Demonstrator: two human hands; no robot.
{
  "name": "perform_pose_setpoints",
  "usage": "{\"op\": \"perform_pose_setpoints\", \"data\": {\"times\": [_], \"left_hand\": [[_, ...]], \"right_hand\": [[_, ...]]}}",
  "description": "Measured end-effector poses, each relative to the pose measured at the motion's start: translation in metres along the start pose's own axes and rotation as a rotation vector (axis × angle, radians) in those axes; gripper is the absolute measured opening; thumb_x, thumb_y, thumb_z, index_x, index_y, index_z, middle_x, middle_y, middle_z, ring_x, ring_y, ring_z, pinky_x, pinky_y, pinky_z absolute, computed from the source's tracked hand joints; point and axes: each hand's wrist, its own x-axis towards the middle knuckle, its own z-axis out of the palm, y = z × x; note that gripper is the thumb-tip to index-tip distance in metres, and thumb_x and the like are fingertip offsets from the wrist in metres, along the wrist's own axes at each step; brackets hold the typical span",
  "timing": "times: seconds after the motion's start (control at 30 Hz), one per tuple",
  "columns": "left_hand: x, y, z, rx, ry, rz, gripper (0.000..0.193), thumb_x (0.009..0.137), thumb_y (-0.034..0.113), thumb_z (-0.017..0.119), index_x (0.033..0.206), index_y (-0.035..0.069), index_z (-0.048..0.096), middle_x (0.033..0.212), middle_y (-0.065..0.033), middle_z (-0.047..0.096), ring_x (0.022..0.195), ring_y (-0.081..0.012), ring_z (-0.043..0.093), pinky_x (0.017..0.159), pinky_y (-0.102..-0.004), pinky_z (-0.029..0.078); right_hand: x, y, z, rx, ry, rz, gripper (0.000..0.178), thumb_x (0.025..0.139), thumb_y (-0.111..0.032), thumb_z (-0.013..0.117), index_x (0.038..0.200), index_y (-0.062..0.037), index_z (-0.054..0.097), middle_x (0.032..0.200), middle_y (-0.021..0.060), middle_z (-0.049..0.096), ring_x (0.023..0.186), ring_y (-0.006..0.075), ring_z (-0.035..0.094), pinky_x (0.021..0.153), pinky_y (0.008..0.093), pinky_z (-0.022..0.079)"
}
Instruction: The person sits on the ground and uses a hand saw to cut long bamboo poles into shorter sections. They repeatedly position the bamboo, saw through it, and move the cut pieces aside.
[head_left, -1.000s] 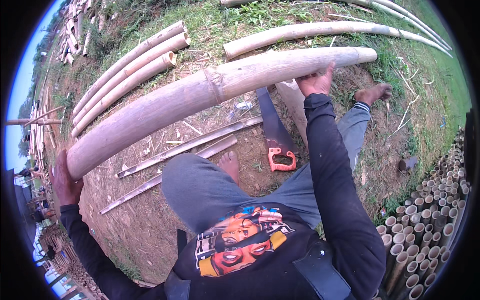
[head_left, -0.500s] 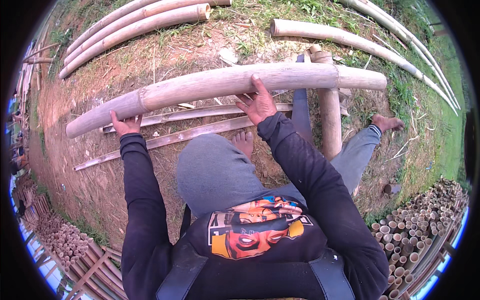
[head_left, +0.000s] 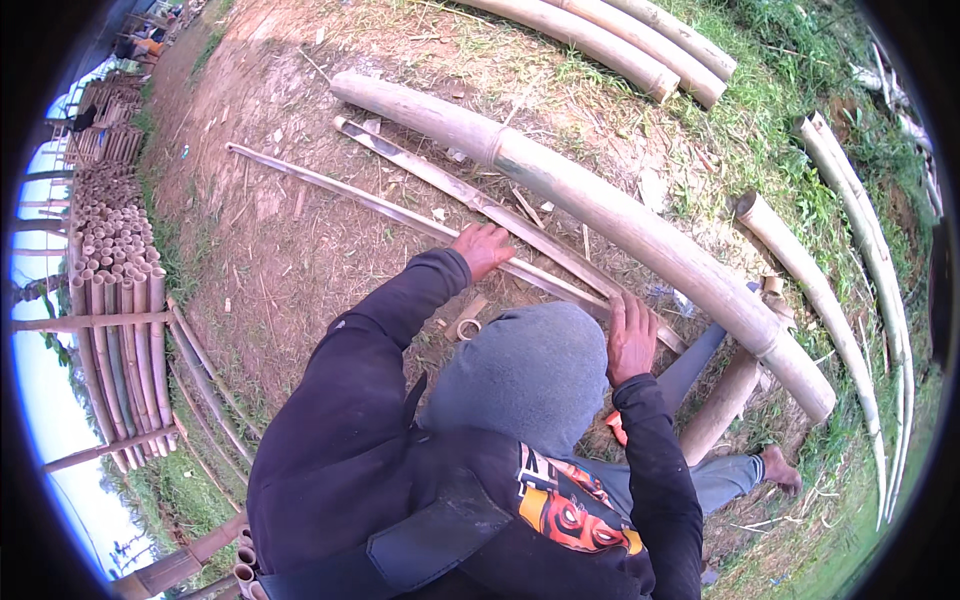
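My left hand (head_left: 483,248) is closed round the nearer split bamboo strip (head_left: 350,200), which lies low over the ground. Toward that strip's right end, my right hand (head_left: 632,338) has its fingers pressed together over it; the thumb is hidden. Just beyond runs a second split bamboo strip (head_left: 430,172). Farther out, a thick bamboo pole (head_left: 610,212) slants across, its right part over a short bamboo log (head_left: 722,405). Beside my right forearm is a hand saw with an orange handle (head_left: 616,428), partly covered by my arm and leg.
Several bamboo poles (head_left: 600,45) lie at the far side, and more poles (head_left: 825,275) lie to the right. Stacked bamboo (head_left: 115,225) stands on a rack at the left. A small bamboo ring (head_left: 468,328) lies by my knee. My bare foot (head_left: 780,470) is at the right.
Both hands have let go of the thick bamboo pole and moved nearer to me, onto the split strip. The view has turned, so the pole now slants down to the right.
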Motion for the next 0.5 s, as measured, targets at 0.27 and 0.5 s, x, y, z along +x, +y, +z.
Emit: {"op": "perform_pose_setpoints", "data": {"times": [0.27, 0.5], "left_hand": [[0.043, 0.075, -0.104, -0.180, 0.068, 0.137, 0.034, 0.086, 0.025, 0.075, 0.117, 0.018, 0.065, 0.116, -0.0099, 0.063, 0.112, -0.0259, 0.067, 0.093, -0.0478, 0.054], [0.035, 0.018, -0.146, -0.150, -0.015, -0.071, 0.052, 0.079, 0.042, 0.085, 0.123, 0.022, 0.067, 0.118, -0.0073, 0.071, 0.105, -0.0315, 0.072, 0.091, -0.0475, 0.056]], "right_hand": [[0.017, 0.051, -0.097, -0.029, -0.350, 0.138, 0.023, 0.082, -0.025, 0.080, 0.098, -0.0119, 0.068, 0.086, 0.0155, 0.074, 0.078, 0.0397, 0.073, 0.069, 0.0511, 0.056], [-0.064, 0.141, -0.194, -0.222, -0.027, 0.198, 0.028, 0.079, -0.013, 0.078, 0.105, -0.0128, 0.069, 0.088, 0.0123, 0.069, 0.079, 0.0394, 0.069, 0.070, 0.0505, 0.052]]}}
